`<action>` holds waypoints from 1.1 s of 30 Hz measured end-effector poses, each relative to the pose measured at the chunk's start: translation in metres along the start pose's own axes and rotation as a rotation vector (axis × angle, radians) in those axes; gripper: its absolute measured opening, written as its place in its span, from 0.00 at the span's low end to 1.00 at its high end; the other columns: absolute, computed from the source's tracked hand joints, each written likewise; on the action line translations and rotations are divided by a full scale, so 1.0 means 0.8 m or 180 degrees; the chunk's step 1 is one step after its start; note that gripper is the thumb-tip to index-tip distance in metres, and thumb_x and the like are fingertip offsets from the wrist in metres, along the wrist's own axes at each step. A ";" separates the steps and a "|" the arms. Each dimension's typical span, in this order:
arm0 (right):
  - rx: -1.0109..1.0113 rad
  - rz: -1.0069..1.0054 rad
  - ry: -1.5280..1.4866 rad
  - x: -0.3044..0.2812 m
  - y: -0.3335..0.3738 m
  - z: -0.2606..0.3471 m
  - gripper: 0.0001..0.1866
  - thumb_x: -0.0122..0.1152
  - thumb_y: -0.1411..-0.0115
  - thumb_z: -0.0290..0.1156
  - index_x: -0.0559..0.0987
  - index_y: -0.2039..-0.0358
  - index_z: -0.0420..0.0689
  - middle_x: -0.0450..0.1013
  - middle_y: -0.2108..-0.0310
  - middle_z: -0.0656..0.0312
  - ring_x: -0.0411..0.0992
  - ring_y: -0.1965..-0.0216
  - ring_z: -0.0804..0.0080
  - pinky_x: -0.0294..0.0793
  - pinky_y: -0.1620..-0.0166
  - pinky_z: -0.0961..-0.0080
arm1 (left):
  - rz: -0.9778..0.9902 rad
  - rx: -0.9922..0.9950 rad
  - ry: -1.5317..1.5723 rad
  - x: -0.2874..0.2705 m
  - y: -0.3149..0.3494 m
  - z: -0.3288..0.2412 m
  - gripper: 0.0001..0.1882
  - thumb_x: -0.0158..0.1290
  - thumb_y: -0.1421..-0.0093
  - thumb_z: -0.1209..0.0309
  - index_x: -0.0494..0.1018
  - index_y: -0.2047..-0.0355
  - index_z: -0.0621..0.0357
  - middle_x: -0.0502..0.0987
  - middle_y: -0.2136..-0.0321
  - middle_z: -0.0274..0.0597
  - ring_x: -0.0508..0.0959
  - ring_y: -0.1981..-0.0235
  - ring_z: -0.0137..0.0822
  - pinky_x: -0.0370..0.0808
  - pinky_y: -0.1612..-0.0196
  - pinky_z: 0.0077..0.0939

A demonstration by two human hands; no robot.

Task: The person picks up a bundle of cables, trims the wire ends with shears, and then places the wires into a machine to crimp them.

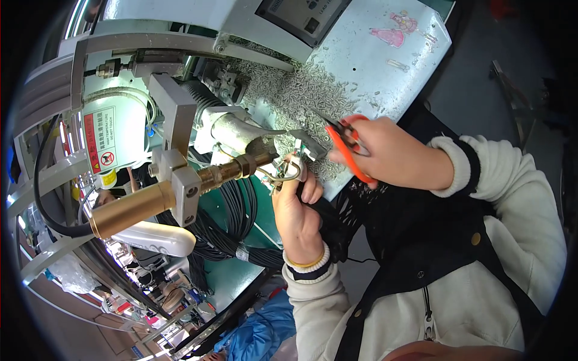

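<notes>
My right hand (397,150) is closed around orange-handled scissors (346,150), their dark blades pointing to the upper left. Below and to the left of it, my left hand (298,219) pinches a small white-and-green part (296,163) with thin wires. The fingers hide much of that part. It sits right by the tip of a brass-coloured heating tool (135,207) clamped on the machine. Just above the part, a grey metal piece (307,144) reaches out from the machine. Beyond both hands lies a heap of tiny silvery pieces (301,96).
Tiny pieces are strewn over the pale metal tabletop (415,66), where pink stickers show. A control box (301,18) stands at the back. Coils of black cable (235,204) rest on a green surface at lower left. A warning sign (103,141) hangs on the machine.
</notes>
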State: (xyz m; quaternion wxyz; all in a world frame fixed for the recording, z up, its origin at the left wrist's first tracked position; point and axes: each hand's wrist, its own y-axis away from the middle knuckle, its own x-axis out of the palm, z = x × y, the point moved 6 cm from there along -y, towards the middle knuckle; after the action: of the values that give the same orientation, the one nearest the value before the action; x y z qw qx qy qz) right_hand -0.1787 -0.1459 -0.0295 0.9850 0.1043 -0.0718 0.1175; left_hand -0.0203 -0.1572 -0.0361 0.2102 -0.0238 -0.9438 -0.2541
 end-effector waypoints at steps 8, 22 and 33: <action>0.0001 0.0413 0.0104 0.015 -0.063 0.001 0.12 0.50 0.43 0.35 0.67 0.68 0.37 0.64 0.88 0.65 0.63 0.91 0.80 0.62 0.86 0.84 | 0.0127 -0.0207 -0.0027 -0.005 -0.016 -0.011 0.11 0.52 0.48 0.73 0.67 0.63 0.60 0.62 0.83 0.30 0.55 0.88 0.21 0.50 0.85 0.14; 0.0051 0.0299 0.0197 0.016 -0.065 0.005 0.13 0.49 0.43 0.33 0.69 0.62 0.38 0.64 0.88 0.65 0.63 0.91 0.80 0.63 0.86 0.83 | 0.0039 -0.0006 -0.0530 -0.003 -0.014 -0.017 0.09 0.52 0.48 0.73 0.66 0.68 0.63 0.60 0.86 0.30 0.54 0.89 0.20 0.49 0.86 0.15; 0.0050 0.0208 0.0052 0.019 -0.063 0.002 0.11 0.50 0.44 0.33 0.69 0.66 0.39 0.63 0.88 0.68 0.61 0.92 0.82 0.61 0.87 0.85 | -0.0110 0.0207 -0.0651 -0.005 -0.010 -0.022 0.09 0.51 0.49 0.76 0.66 0.67 0.64 0.63 0.84 0.31 0.56 0.88 0.20 0.50 0.86 0.14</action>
State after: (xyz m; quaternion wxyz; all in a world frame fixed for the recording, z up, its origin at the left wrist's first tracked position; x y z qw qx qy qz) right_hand -0.1519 -0.1907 -0.0348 0.9803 0.1086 -0.0661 0.1510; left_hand -0.0110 -0.1726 -0.0280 0.1091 -0.0266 -0.9683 -0.2231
